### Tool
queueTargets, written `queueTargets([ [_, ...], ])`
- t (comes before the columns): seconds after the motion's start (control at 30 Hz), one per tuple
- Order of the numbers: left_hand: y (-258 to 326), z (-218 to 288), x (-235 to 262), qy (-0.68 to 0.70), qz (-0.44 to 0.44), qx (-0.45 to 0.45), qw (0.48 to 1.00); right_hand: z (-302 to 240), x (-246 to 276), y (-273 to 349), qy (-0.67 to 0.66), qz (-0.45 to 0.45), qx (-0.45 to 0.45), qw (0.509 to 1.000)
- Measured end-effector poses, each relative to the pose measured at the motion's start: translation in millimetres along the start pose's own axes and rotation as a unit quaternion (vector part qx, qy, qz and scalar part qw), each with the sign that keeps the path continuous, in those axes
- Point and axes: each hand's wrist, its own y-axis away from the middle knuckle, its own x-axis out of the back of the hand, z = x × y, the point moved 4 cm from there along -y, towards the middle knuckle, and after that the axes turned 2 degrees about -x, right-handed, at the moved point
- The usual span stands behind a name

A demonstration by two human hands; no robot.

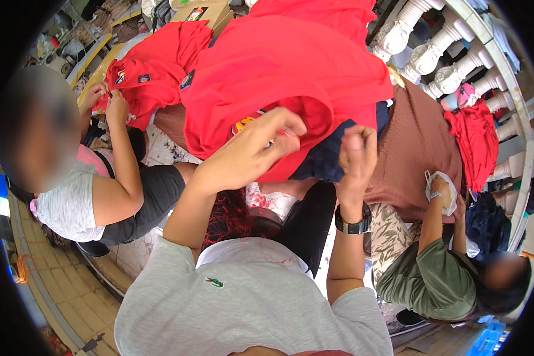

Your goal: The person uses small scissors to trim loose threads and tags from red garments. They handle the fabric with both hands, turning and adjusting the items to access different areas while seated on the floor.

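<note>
My left hand is raised over the lap side of a large red shirt, with its fingers bent and the thumb apart from them. The shirt lies spread in front of me, its round opening just beyond this hand; a printed patch shows partly behind my fingers. My right hand is held up at the shirt's right lower edge, fingers curled in toward the thumb. Whatever it may pinch is too small to make out. A dark wristwatch sits on my right wrist.
At left, a seated person's hands work on another red shirt. On the right, a person in green holds something white. Brown cloth lies between us, beside a white balustrade with red fabric hanging on it.
</note>
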Motion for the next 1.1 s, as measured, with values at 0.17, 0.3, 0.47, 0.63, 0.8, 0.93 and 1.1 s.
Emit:
queueTargets([
  [0.17,-23,-1,-10,-0.046,0.108,0.029,0.993,18,-22,1,0.056,0.047,0.01,0.997],
  [0.3,-21,-4,-13,-0.006,0.175,0.032,0.984,0,-31,6,0.113,0.003,0.085,0.99],
  [0.47,-19,-43,4,0.33,0.233,0.064,0.913,-18,-43,25,0.137,-0.08,0.132,0.979],
  [0.63,-17,-6,3,0.47,0.176,0.07,0.862,-30,-45,9,0.08,0.069,0.096,0.99],
  [0.8,-9,-37,17,0.405,0.207,0.016,0.891,-14,-62,-13,0.029,0.067,0.079,0.994],
  [0.93,-9,-42,35,0.434,0.177,-0.016,0.883,-13,-45,-15,0.018,0.09,0.112,0.989],
  [1.1,-12,-10,30,0.355,0.206,-0.014,0.912,-43,-63,-21,0.165,0.003,0.243,0.956],
])
